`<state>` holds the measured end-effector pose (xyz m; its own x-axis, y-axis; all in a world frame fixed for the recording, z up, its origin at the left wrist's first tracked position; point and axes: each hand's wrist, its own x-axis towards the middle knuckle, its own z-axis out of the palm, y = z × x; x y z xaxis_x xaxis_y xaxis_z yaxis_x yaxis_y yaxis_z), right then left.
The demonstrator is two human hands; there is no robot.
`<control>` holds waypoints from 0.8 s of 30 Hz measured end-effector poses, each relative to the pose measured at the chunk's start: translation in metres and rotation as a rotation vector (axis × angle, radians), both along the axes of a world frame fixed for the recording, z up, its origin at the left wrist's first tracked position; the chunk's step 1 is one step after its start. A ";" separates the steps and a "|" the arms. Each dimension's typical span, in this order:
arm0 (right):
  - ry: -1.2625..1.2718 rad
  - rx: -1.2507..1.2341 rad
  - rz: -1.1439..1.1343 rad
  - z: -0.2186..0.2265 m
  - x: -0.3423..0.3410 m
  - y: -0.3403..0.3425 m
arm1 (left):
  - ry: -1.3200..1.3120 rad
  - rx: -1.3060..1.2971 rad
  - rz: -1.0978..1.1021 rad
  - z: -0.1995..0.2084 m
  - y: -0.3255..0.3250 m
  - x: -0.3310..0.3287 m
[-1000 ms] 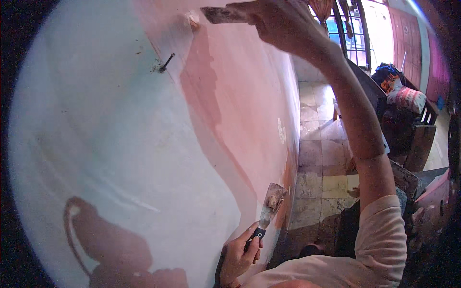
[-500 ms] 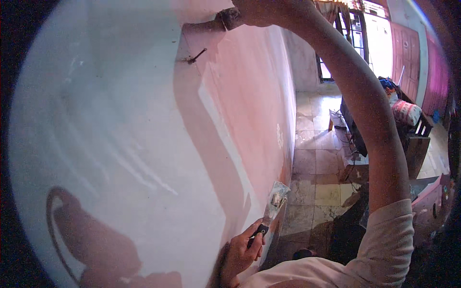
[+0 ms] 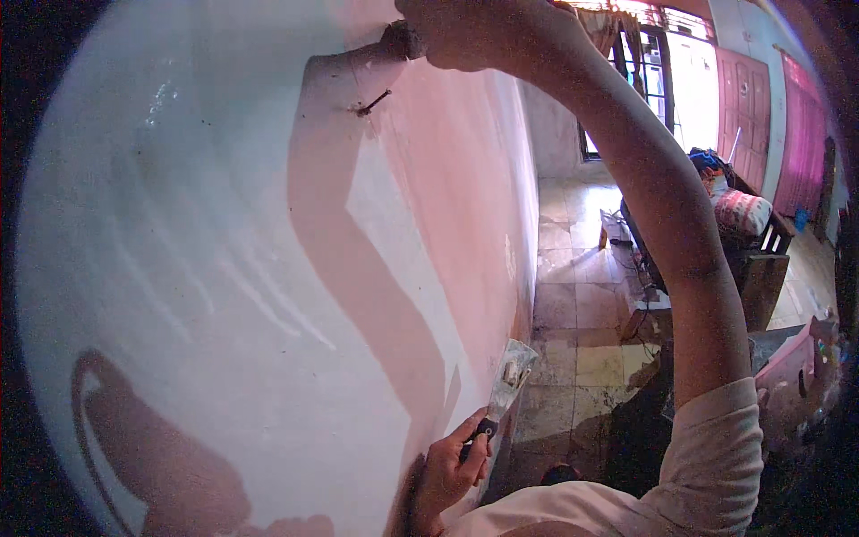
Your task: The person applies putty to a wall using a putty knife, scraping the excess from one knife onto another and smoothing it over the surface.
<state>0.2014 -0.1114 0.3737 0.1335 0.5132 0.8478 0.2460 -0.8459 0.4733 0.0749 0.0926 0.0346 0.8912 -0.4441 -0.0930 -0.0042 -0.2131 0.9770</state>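
My left hand [image 3: 452,470] is low beside the wall, fingers wrapped round the black handle of a putty knife [image 3: 497,403]. The knife's broad blade points up and carries a lump of pale filler [image 3: 512,370]. High up, my right hand [image 3: 461,34] is raised against the wall [image 3: 224,224], closed and partly cut off by the top edge. Something dark [image 3: 399,40] shows at its fingers, too shaded to make out. A dark nail [image 3: 376,102] sticks out of the wall just below that hand. White coating covers the wall's left part; pink paint shows to the right.
A tiled floor [image 3: 559,304] runs along the wall's foot. To the right stand a wooden bench [image 3: 761,282] with a red-and-white bundle [image 3: 744,211] and a low table [image 3: 658,309]. Beyond are a barred window [image 3: 658,76], a pink door [image 3: 744,98] and a pink curtain [image 3: 803,134].
My right hand and its shadow have moved a little left along the wall above the nail. My left hand holds the putty knife almost still. The view has shifted slightly.
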 end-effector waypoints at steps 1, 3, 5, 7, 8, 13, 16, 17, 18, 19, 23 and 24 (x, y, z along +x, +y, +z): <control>0.071 0.016 -0.090 -0.002 -0.005 0.004 | 0.001 0.001 -0.001 0.001 0.000 0.000; 0.139 0.034 -0.186 0.000 -0.013 0.004 | 0.026 0.025 0.015 0.005 -0.001 0.000; 0.089 -0.001 -0.101 0.000 -0.016 -0.006 | 0.017 0.039 0.008 0.005 0.000 0.000; 0.069 0.063 -0.093 0.001 -0.011 -0.028 | 0.012 0.062 0.026 0.007 0.002 0.000; 0.048 0.114 -0.114 0.004 -0.012 -0.037 | -0.012 0.066 0.017 0.008 0.001 0.000; 0.138 0.145 -0.642 0.005 0.021 -0.055 | -0.026 0.134 -0.006 0.011 -0.003 -0.002; 0.014 0.121 -0.124 0.000 0.037 -0.060 | 0.009 0.083 0.030 0.015 -0.005 -0.004; 0.003 0.134 -0.076 0.004 0.038 -0.054 | 0.010 0.100 0.032 0.016 -0.005 -0.004; 0.006 0.138 -0.076 0.005 0.037 -0.051 | 0.011 0.116 0.034 0.016 -0.006 -0.005; 0.056 0.141 -0.009 0.007 0.028 -0.043 | 0.017 0.119 0.039 0.018 -0.006 -0.007; 0.015 0.123 -0.039 0.002 0.020 -0.026 | -0.020 0.162 0.019 0.023 -0.007 -0.007; 0.051 0.136 -0.080 0.000 0.014 -0.018 | -0.027 0.192 -0.004 0.023 -0.005 -0.006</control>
<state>0.2153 -0.1298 0.3738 0.2142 0.3799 0.8999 0.1961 -0.9192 0.3414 0.0684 0.0879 0.0577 0.8925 -0.4243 -0.1528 -0.0307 -0.3953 0.9180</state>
